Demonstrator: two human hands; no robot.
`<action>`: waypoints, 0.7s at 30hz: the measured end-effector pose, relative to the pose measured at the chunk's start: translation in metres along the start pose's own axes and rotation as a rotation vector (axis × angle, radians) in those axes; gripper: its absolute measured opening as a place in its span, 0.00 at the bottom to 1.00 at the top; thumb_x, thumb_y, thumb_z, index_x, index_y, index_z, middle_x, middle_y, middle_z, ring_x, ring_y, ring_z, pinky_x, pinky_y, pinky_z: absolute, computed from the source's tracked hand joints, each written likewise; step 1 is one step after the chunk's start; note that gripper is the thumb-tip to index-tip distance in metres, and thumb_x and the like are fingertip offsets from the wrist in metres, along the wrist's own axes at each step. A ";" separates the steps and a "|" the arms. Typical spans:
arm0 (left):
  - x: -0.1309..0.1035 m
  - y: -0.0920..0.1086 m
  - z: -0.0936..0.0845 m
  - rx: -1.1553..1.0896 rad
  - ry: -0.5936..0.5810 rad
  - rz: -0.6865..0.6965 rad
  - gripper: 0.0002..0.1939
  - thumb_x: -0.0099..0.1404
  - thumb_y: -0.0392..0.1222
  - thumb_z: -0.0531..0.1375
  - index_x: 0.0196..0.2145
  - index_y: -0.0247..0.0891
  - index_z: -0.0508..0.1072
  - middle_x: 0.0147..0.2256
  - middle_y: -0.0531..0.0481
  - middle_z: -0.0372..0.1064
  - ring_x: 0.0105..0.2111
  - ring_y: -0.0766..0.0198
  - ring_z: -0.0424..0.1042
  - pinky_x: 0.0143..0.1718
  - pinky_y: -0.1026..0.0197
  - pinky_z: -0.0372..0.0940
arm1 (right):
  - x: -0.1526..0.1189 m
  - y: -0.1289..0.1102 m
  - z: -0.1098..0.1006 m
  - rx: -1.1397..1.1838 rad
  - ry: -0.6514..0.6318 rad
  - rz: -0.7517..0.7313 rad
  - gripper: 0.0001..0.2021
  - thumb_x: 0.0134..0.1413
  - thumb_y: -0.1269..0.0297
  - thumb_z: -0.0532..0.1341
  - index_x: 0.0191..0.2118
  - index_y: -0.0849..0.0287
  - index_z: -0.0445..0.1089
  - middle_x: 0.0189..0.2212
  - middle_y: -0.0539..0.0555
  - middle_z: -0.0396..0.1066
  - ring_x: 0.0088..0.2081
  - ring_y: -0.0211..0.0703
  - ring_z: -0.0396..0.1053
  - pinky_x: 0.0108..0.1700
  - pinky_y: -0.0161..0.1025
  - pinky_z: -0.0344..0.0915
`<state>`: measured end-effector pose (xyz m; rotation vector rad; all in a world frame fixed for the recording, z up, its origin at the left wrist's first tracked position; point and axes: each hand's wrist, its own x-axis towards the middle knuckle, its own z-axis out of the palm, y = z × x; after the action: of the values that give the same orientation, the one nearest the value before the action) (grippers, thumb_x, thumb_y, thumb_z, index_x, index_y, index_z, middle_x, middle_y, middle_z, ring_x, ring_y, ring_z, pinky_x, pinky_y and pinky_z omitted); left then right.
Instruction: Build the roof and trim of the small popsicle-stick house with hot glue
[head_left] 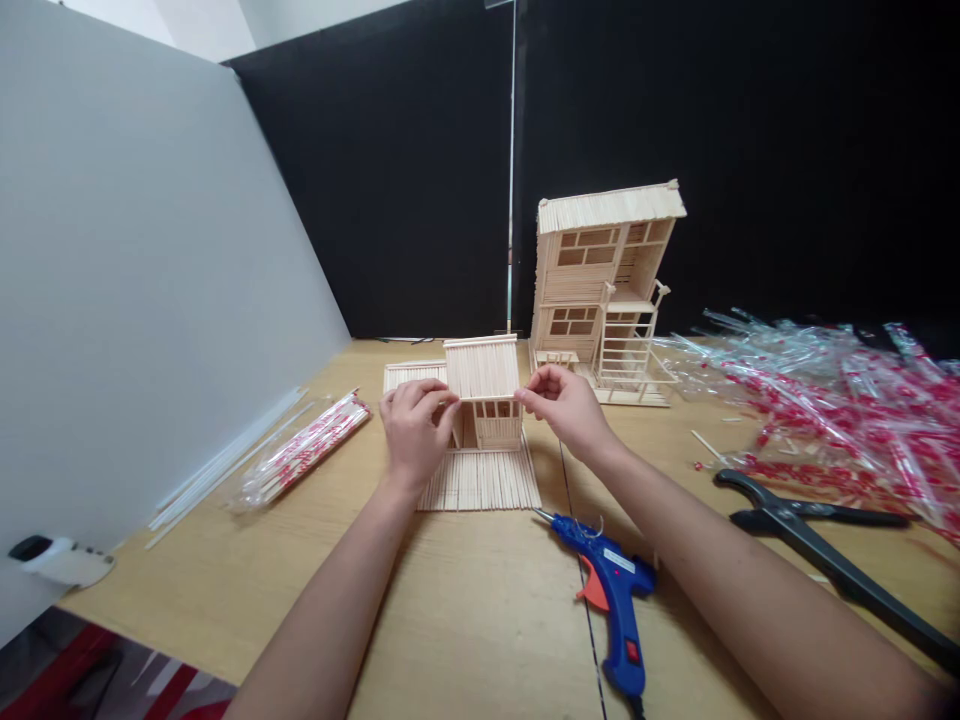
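Observation:
A small house model [484, 370] built of thin wooden sticks stands at the middle of the table, with a slatted roof and a slatted floor in front. My left hand [416, 425] pinches at the left end of the roof's lower edge. At the right end of that edge, the thumb and fingers of my right hand [559, 400] are also pinched together. A thin wooden stick [487, 399] runs along the edge between my fingertips. My fingers partly cover its ends.
A taller stick house [607, 290] stands behind on the right. A blue glue gun [611, 590] lies in front. Black-handled cutters [810, 530] and crumpled plastic wrappers [847, 410] lie to the right. Bagged sticks [307, 450] and white glue sticks [225, 465] are left.

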<state>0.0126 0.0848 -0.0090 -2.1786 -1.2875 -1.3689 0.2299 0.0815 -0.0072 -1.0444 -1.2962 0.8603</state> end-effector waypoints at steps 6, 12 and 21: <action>0.001 -0.001 0.000 0.008 0.006 0.008 0.02 0.64 0.41 0.63 0.32 0.44 0.76 0.39 0.49 0.75 0.43 0.55 0.71 0.50 0.48 0.54 | 0.005 0.000 -0.007 0.079 -0.030 0.060 0.17 0.40 0.55 0.71 0.28 0.57 0.65 0.23 0.49 0.68 0.25 0.38 0.66 0.25 0.36 0.62; 0.002 0.000 -0.001 0.008 0.011 0.013 0.02 0.64 0.41 0.64 0.32 0.44 0.76 0.39 0.50 0.75 0.43 0.56 0.71 0.50 0.48 0.54 | 0.006 0.000 -0.010 0.025 -0.054 0.023 0.16 0.40 0.55 0.71 0.29 0.57 0.66 0.26 0.50 0.69 0.28 0.39 0.67 0.28 0.36 0.63; 0.001 0.001 0.000 -0.014 0.005 0.001 0.03 0.64 0.41 0.63 0.32 0.44 0.76 0.39 0.50 0.75 0.43 0.56 0.71 0.51 0.49 0.54 | 0.002 0.005 -0.004 -0.068 -0.019 -0.043 0.13 0.45 0.59 0.69 0.30 0.58 0.66 0.27 0.50 0.70 0.30 0.40 0.68 0.33 0.39 0.65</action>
<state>0.0129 0.0846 -0.0081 -2.1830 -1.2784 -1.3864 0.2341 0.0850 -0.0110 -1.0602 -1.3673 0.7994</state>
